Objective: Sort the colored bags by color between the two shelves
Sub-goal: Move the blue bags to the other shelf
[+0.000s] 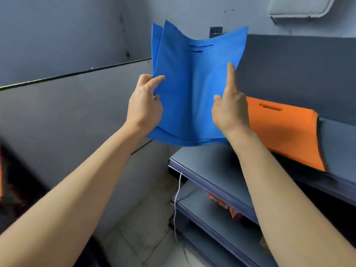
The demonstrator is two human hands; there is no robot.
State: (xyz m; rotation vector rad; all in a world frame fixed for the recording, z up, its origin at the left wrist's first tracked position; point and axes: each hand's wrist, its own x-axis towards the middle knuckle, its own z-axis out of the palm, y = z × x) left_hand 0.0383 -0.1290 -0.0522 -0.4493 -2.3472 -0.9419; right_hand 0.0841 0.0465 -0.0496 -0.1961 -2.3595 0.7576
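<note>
Several shelf boards [208, 160]: grey tiers step down on the right. The top one carries the orange stack, and its near end lies bare just below the held bags. That looks a likely landing place, though which shelf blue belongs on cannot be told.
Blue bags [192, 93]: a thin sheaf of at least two is held upright in the air between both hands, above the near end of the top board and not resting on it. The handle slots are near the top edge. The face is turned toward the person, probably to square the edges before setting down.
Orange bags [285, 132]: a flat stack lies on the top board, just right of the right hand, so that colour seems grouped.
Left hand [144, 105]: pinches the left edge of the blue bags, thumb in front, fingers curled behind.
Right hand [231, 110]: grips the right side, with the index finger [230, 74] straight up against the face to steady it. The other fingers are hidden.
White cord [178, 189]: hangs from the top board's front edge.
Red packet [223, 206]: lies on a lower board, partly covered.
</note>
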